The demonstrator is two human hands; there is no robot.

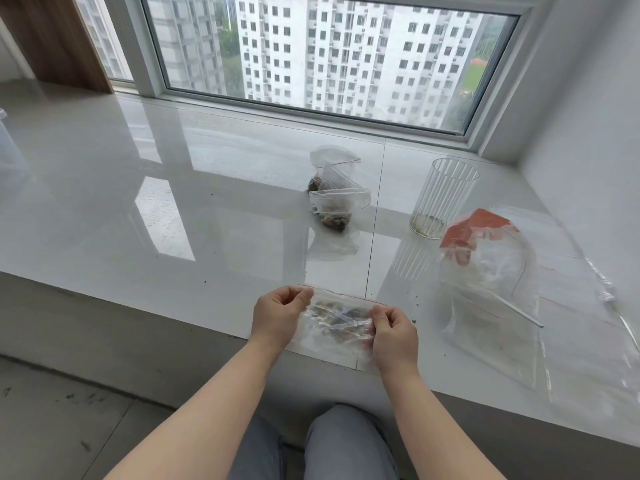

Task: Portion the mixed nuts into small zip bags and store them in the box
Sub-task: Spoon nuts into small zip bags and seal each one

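Surface: glossy white window ledge [173, 188] below a wide window [329, 53] facing high-rise blocks; bare concrete floor at the near edge.
Left hand: left hand [278, 315] at the bag's 9 o'clock end, fingers curled, thumb and forefinger pinching the top corner of the small zip bag [334, 325].
Right hand: right hand [393, 332] at the bag's 3 o'clock end, fingers curled, pinching the opposite end of the same top edge.
Held item: small zip bag lies flat at the near edge of the ledge, between the two hands; a portion of mixed nuts [341, 318] shows through the film.
Long axis: the red zip line runs from 9 o'clock to 3 o'clock, sloping slightly toward the person at its 3 o'clock end.
Key relation: both hands sit on the seal ends, equally near. Judged step: closing the zip. A press along that axis, from one end to the other, appears to be what the next move calls for. Whether the seal is already closed cannot be told.
12 o'clock: filled bags [334, 199], about three, clustered farther back on the ledge, holding nuts, well apart from the hands.
1 o'clock: ribbed clear cup [441, 199], upright, only residue at its base.
2 o'clock: large clear bag [488, 271] with red print, slumped, just beside the cup.
Box: a translucent container edge [7, 147] shows at 10 o'clock; its identity cannot be told.
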